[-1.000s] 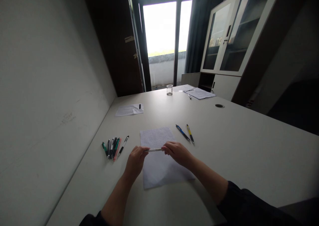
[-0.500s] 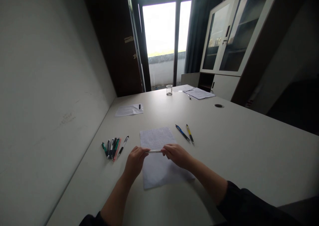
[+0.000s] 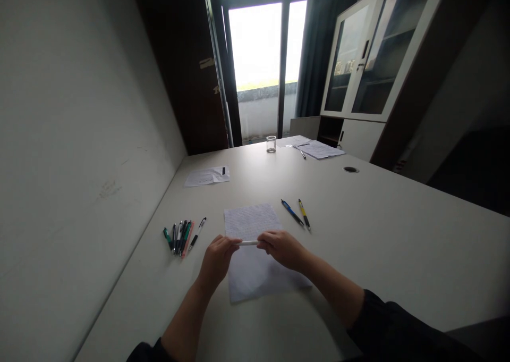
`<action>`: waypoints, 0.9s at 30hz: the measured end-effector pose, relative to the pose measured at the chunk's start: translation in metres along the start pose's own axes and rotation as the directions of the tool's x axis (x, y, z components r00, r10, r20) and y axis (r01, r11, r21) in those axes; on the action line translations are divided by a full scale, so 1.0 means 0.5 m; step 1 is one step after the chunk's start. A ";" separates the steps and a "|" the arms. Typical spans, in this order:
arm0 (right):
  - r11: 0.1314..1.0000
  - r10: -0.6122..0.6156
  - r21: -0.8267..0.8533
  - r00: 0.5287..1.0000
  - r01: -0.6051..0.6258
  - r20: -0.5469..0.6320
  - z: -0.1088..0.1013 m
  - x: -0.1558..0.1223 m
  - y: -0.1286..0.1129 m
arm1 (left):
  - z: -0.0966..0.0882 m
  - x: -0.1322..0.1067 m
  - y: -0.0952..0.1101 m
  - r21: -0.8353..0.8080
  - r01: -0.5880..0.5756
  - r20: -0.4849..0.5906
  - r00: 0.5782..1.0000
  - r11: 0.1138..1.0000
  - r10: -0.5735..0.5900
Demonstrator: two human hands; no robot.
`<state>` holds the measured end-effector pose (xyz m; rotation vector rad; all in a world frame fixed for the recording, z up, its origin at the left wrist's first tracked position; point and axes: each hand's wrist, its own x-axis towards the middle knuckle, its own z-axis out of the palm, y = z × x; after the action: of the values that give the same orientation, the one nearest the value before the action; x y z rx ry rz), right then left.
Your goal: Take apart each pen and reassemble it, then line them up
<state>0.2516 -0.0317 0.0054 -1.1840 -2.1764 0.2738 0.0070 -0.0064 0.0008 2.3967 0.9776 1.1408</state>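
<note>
A slim white pen [image 3: 249,243] is held level between my two hands, above a sheet of paper [image 3: 258,282] with handwritten lines on its far half. My left hand [image 3: 217,253] pinches the pen's left end, and my right hand [image 3: 281,246] pinches the right end. Both ends are hidden by the fingers. Left of my left hand lies a group of pens [image 3: 181,237], green, black, white and pink. Beyond my right hand are a blue pen [image 3: 292,212] and a yellow pen [image 3: 304,214], side by side.
A glass cup [image 3: 271,144] stands near the table's far edge. Papers [image 3: 319,149] with a pen beside them lie at the far right, another sheet [image 3: 207,176] at the far left. A round cable hole [image 3: 350,169] is set in the white table [image 3: 382,234]. The wall [image 3: 99,165] borders the left side.
</note>
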 end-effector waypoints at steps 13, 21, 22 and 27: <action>0.986 -0.152 -0.075 0.988 0.149 -0.036 0.009 0.002 -0.015 | 0.019 -0.007 -0.006 -0.240 0.152 0.031 0.988 0.959 -0.149; 0.809 0.324 0.561 0.929 -0.174 -0.179 -0.013 0.004 0.001 | 0.007 -0.004 -0.010 -0.230 0.225 -0.053 0.968 0.947 -0.243; 0.752 0.358 0.632 0.920 -0.184 -0.158 -0.017 0.005 0.001 | 0.007 -0.004 -0.010 -0.224 0.229 -0.048 0.968 0.947 -0.245; 0.636 0.427 0.748 0.894 -0.189 -0.137 -0.033 0.007 0.000 | 0.004 -0.003 -0.002 -0.203 0.248 -0.038 0.965 0.947 -0.261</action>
<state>0.2603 -0.0307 0.0198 -1.0240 -1.3405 0.9443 0.0077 -0.0066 -0.0019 2.0230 1.1018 1.1637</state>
